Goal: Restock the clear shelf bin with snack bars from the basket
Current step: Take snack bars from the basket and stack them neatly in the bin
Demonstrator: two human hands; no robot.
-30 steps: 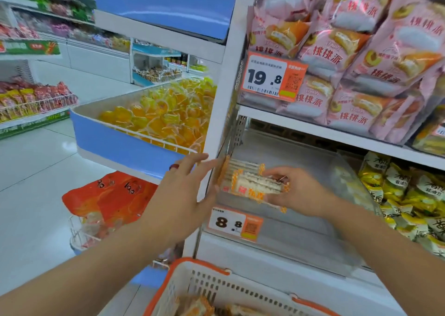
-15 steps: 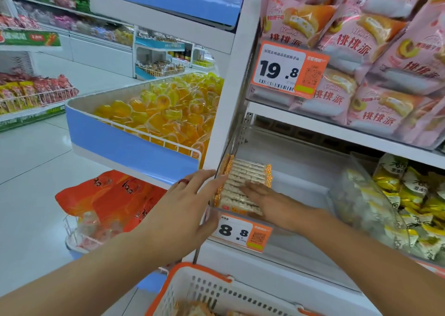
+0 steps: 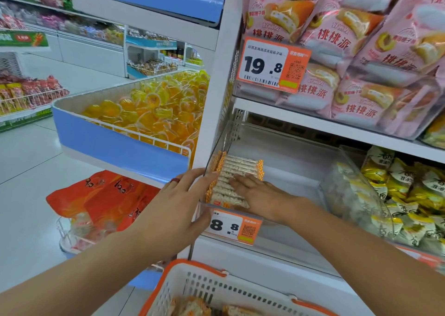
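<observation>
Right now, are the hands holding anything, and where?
Nothing is gripped. The right hand lies flat on the snack bars in the clear bin. The left hand steadies the bin's front left corner with straight fingers.

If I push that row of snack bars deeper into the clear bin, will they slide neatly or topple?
The snack bars lie flat side by side under the right hand, so toppling seems unlikely. Their glossy wrappers probably slide easily on the clear bin. The loose row may fan apart.
</observation>
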